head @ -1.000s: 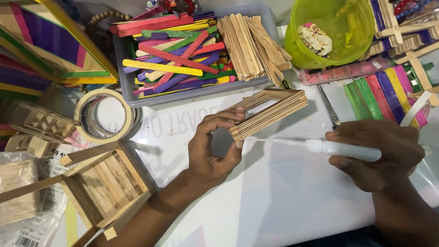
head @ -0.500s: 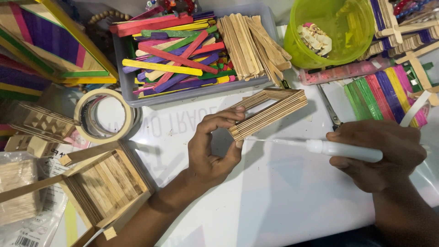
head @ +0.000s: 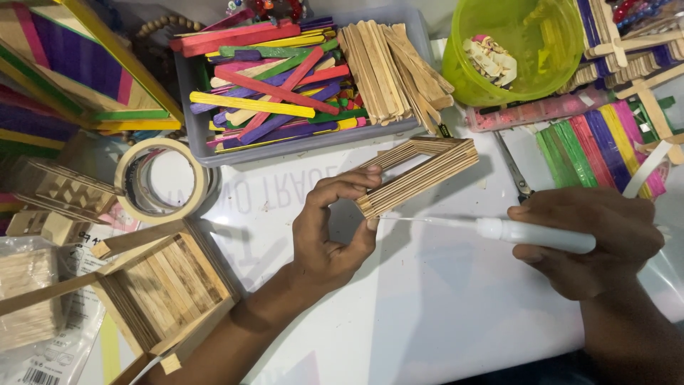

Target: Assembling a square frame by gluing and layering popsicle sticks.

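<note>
My left hand (head: 329, 232) grips the near corner of a small frame of stacked plain wooden sticks (head: 420, 171), holding it tilted on the white table (head: 427, 299). My right hand (head: 595, 239) holds a white glue bottle (head: 545, 234) lying sideways. Its long thin nozzle (head: 434, 221) points left, and the tip reaches the frame's lower corner by my left fingers.
A grey tray (head: 299, 139) of coloured and plain craft sticks sits behind the frame. A green bucket (head: 516, 50) stands at back right, coloured stick panels (head: 598, 146) at right, scissors (head: 514, 171) beside them. A tape roll (head: 162, 182) and a wooden stick box (head: 160, 285) lie at left.
</note>
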